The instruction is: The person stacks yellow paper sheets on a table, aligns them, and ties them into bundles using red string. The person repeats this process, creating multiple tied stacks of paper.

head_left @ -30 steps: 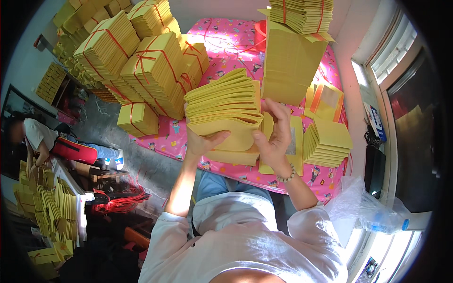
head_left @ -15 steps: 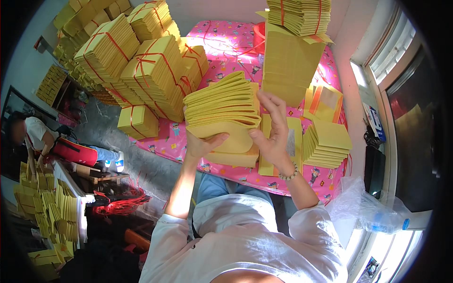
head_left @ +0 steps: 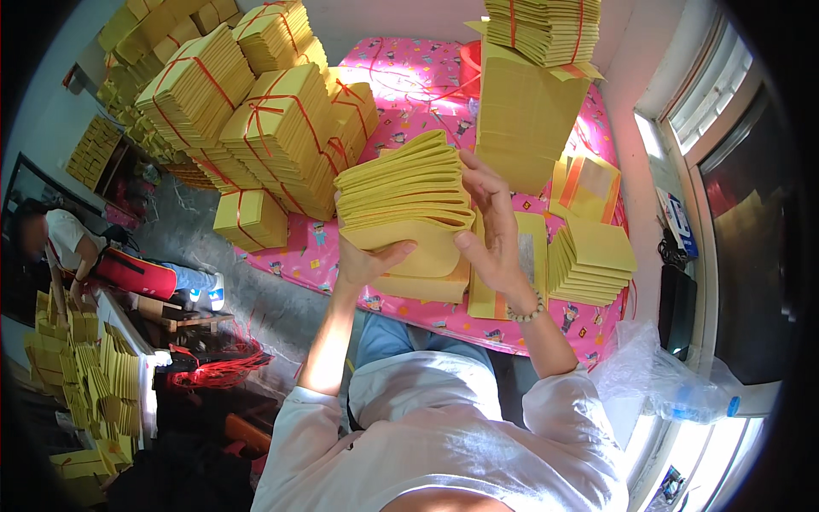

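A thick stack of yellow padded envelopes (head_left: 405,192) is held up in front of me, its edges bent in waves. My left hand (head_left: 363,260) is closed on its left side, with the thumb across the front face. At the right end my right hand (head_left: 496,243) cups the stack, thumb at the front corner and fingers along the side. Beneath lies another pile of envelopes (head_left: 426,288), partly hidden by the held stack. Close by on the right are a flat envelope with a grey patch (head_left: 531,247) and a small fanned pile (head_left: 590,263).
A pink patterned sheet (head_left: 401,128) covers the work surface. Tied envelope bundles (head_left: 277,141) rise at the left, and a tall carton (head_left: 525,119) carries another bundle behind. A plastic bag (head_left: 665,375) sits right. At far left, a person (head_left: 72,243) handles envelopes.
My right hand has shifted slightly, its fingers now lying closer along the stack's right side. The stack and my left hand have barely moved.
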{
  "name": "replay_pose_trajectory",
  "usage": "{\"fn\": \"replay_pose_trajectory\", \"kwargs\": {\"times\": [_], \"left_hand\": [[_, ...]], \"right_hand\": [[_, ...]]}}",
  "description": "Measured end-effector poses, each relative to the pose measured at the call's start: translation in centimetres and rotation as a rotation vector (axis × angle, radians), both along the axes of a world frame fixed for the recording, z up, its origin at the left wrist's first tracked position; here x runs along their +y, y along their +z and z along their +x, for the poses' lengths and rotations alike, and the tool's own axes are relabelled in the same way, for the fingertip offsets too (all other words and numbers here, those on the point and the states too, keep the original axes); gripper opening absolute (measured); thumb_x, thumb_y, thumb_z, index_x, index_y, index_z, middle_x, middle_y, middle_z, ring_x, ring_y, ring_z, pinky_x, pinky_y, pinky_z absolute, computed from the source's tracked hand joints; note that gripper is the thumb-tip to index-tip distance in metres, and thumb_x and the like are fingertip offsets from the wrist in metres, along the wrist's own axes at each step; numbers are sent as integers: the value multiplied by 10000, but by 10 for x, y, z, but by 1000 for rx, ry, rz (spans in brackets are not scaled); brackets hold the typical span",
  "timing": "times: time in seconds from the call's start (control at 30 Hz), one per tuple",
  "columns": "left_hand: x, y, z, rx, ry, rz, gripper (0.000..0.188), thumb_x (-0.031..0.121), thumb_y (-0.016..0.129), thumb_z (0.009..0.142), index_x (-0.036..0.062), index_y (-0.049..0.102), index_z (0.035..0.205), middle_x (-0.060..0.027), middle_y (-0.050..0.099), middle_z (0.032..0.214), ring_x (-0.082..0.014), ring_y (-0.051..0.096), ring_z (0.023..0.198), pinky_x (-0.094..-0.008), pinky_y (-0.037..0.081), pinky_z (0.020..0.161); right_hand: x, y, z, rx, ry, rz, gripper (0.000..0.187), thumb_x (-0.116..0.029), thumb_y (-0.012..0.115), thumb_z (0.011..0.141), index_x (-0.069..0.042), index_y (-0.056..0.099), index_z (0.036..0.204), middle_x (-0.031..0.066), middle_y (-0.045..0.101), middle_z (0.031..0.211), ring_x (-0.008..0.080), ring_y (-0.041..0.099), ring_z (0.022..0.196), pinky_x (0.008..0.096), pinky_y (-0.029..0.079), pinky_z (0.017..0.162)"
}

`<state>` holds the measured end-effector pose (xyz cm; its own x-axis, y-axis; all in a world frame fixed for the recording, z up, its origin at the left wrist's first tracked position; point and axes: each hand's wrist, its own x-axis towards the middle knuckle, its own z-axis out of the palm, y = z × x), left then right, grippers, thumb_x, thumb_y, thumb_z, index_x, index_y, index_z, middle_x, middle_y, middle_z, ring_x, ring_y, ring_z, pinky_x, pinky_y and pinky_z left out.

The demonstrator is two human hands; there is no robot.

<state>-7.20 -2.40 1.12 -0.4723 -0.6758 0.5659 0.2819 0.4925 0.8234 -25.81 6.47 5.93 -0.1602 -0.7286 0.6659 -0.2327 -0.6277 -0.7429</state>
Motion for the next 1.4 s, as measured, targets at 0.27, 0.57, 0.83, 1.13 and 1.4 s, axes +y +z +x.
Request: {"fn": "replay_pose_trajectory", "kwargs": {"times": [0.27,0.57,0.83,1.13,1.4], "left_hand": [[-3,3,-3,28,7,59,815,59,835,665,-13,330,1300,-129,538,1194,-218,565,1086,-333,485,909],[-3,-1,-3,-8,54,9,822,72,849,635,-7,340,1277,-122,556,1150,-200,583,1039,-325,505,870],[-2,1,-2,-9,65,-16,629,71,840,639,-24,520,1172,-115,633,1065,-179,619,963,-317,515,842],[-1,0,-8,56,66,16,725,75,844,650,-17,443,1246,-122,592,1143,-206,595,1035,-328,492,888],[-6,-2,-2,-54,66,-40,778,61,841,647,-21,410,1289,-126,582,1159,-216,591,1044,-335,484,907]], "right_hand": [[-7,3,-3,-123,159,44,717,-477,484,911,-23,241,1411,183,254,1465,293,243,1383,438,220,1120],[-37,-5,8,-311,41,135,675,-504,284,988,3,231,1431,158,308,1416,257,278,1341,384,231,1102],[-41,-6,13,-326,95,145,603,-478,261,1011,-34,258,1419,93,413,1333,161,411,1229,312,328,1043],[-30,-3,14,-338,194,119,648,-489,282,1001,3,254,1423,132,357,1380,209,327,1303,347,250,1090],[-31,25,-12,150,-64,-53,655,-516,248,989,-22,329,1412,154,318,1465,305,218,1401,440,129,1143]]}}
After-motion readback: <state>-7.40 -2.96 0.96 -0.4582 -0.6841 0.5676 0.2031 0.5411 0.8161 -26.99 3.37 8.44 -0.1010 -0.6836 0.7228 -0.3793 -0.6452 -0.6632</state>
